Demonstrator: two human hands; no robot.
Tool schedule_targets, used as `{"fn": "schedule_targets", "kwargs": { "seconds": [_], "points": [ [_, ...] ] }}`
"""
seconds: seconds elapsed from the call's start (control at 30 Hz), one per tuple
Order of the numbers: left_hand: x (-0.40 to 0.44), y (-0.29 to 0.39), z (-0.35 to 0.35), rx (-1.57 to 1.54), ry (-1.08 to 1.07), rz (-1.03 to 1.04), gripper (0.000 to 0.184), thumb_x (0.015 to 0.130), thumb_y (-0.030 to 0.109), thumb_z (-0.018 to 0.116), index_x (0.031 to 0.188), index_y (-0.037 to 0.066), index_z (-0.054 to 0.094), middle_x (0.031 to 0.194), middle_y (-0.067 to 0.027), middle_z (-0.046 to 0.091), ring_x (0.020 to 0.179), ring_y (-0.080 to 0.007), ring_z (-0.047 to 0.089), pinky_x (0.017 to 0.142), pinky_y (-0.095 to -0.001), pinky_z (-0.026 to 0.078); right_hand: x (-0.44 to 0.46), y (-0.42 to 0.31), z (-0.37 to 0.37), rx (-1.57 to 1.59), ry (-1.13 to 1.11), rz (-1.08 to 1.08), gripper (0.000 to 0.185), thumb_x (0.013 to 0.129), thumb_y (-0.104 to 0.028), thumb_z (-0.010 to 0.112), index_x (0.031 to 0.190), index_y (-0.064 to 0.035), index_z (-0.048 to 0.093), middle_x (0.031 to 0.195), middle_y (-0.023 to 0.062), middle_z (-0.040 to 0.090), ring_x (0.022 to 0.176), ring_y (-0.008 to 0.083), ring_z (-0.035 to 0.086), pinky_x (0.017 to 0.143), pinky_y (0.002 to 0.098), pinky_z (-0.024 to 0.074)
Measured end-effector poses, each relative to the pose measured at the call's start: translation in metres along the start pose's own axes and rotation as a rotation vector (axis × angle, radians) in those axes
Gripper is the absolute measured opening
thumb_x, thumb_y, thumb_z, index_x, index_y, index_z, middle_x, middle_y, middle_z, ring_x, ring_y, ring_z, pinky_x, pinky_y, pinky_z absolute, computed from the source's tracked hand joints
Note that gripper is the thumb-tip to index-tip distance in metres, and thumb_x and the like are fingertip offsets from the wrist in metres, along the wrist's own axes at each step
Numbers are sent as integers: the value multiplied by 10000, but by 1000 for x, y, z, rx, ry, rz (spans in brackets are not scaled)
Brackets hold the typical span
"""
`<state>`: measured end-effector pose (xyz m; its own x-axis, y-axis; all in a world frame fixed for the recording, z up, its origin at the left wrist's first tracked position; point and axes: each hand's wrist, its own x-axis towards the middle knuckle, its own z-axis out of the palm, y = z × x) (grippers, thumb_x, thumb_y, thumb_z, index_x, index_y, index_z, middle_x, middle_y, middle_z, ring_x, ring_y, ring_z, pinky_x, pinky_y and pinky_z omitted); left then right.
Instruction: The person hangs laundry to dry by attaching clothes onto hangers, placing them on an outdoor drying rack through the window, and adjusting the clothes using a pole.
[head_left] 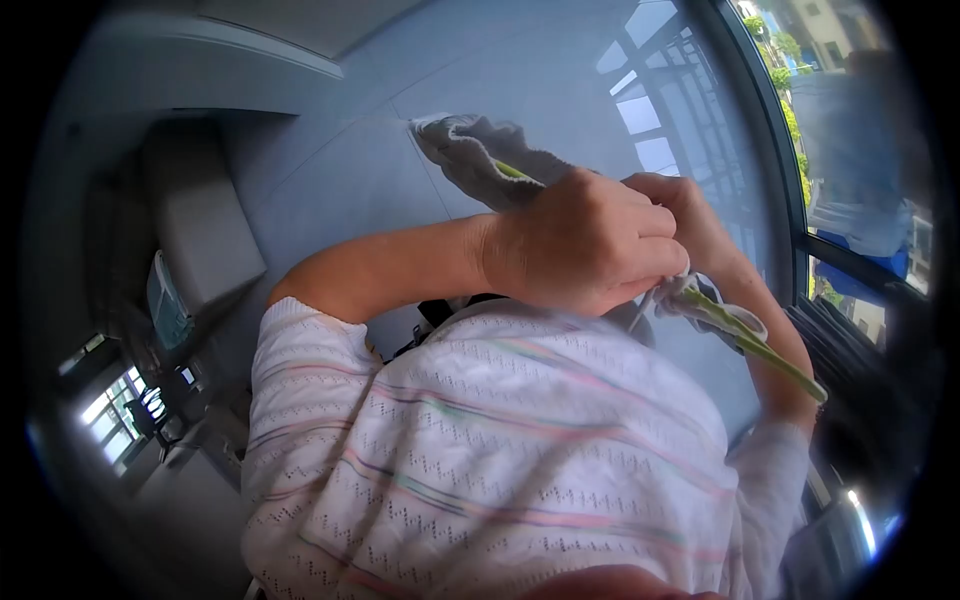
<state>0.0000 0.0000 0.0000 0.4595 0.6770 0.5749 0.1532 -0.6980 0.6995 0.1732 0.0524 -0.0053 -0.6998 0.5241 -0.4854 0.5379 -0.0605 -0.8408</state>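
Observation:
A grey, ruffled cloth (pixel 475 165) with a yellow-green strip runs through my hands. One part spreads out to the upper left, and a narrow twisted end hangs to the lower right, where the strip sticks out. My left hand (pixel 595 245) is closed around the cloth, its fingers curled. Close against it, my right hand (pixel 685 215) is bent at the same bunched section; its fingertips are mostly hidden behind my left hand.
Below the hands is a smooth grey-blue floor (pixel 350 170) with window reflections. A tall window (pixel 795 150) stands at the right. At the left are a pale box-like piece of furniture (pixel 205 220) and a teal-grey item (pixel 170 305). Dark objects lie at the right.

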Motion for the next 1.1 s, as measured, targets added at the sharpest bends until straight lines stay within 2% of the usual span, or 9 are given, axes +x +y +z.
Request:
{"fn": "schedule_targets", "kwargs": {
  "seconds": [0.07, 0.17, 0.3, 0.43, 0.53, 0.63, 0.87, 0.97, 1.1],
  "points": [
    [1, 4, 7, -5, 23, 23, 173, 619, 31, 664, 779, 67, 609, 661, -40, 543, 559, -208, 550, 481, -313, 430, -19, 3, 2, 184, 95, 43, 160, 849, -83, 535, 968, -7, 608, 794, 39, 616, 732, 84, 534, 680, 255, 456],
    [-9, -15, -21, -13, 48, 39, 171, 620, 29, 663, 777, 63, 606, 655, -38, 535, 556, -207, 547, 477, -312, 428, -1, -12, 18, 369, 29, -75, 233, 845, -171, 566, 990, 9, 592, 817, 19, 603, 751, 73, 528, 686, 243, 447],
    [-14, -4, -34, -45, -72, -89, 167, 625, 62, 681, 775, 70, 605, 682, -35, 538, 623, -201, 556, 523, -319, 433, -26, -29, 31, 763, -124, 143, 409, 826, -338, 595, 1036, 12, 573, 878, 10, 587, 805, 74, 521, 731, 227, 421],
    [-6, -6, -84, 85, -312, -149, 338, 595, 197, 721, 888, 79, 601, 841, -62, 553, 853, -241, 530, 724, -364, 404, -21, -31, 35, 695, -53, 313, 546, 800, -432, 603, 1107, 18, 554, 978, 33, 568, 889, 99, 510, 792, 226, 390],
    [-17, -16, -143, 425, -334, -286, 501, 562, 276, 740, 990, 72, 580, 931, -84, 554, 949, -267, 505, 817, -378, 363, -14, -22, 27, 742, -96, 190, 562, 796, -438, 605, 1116, 21, 555, 1016, 48, 555, 915, 112, 501, 814, 239, 379],
    [-22, -54, -157, 349, -466, -431, 499, 570, 255, 740, 999, 62, 575, 923, -66, 564, 943, -249, 507, 812, -383, 363, -2, -15, 17, 717, -130, 163, 573, 790, -450, 606, 1104, 27, 560, 1015, 49, 559, 906, 110, 503, 811, 237, 376],
    [22, -108, -152, 68, -729, -597, 223, 599, 145, 711, 792, 65, 635, 710, -48, 552, 686, -231, 539, 596, -326, 415, 30, -3, -37, 666, -213, 143, 552, 794, -428, 610, 1089, 37, 569, 1015, 48, 557, 882, 106, 500, 795, 231, 366],
    [38, -135, -153, 53, -586, -539, 192, 613, 94, 701, 786, 48, 633, 716, -51, 566, 672, -221, 554, 597, -314, 426, 52, 6, -74, 679, -229, 111, 535, 796, -407, 613, 1089, 38, 569, 987, 43, 556, 861, 101, 496, 777, 230, 366],
    [70, -164, -161, -130, -413, -667, 181, 629, 27, 689, 798, 35, 625, 741, -51, 598, 670, -188, 576, 597, -280, 431, 79, -4, -136, 719, -251, 121, 511, 795, -378, 623, 1081, 42, 572, 954, 38, 551, 840, 95, 490, 754, 229, 370]
  ]
}}
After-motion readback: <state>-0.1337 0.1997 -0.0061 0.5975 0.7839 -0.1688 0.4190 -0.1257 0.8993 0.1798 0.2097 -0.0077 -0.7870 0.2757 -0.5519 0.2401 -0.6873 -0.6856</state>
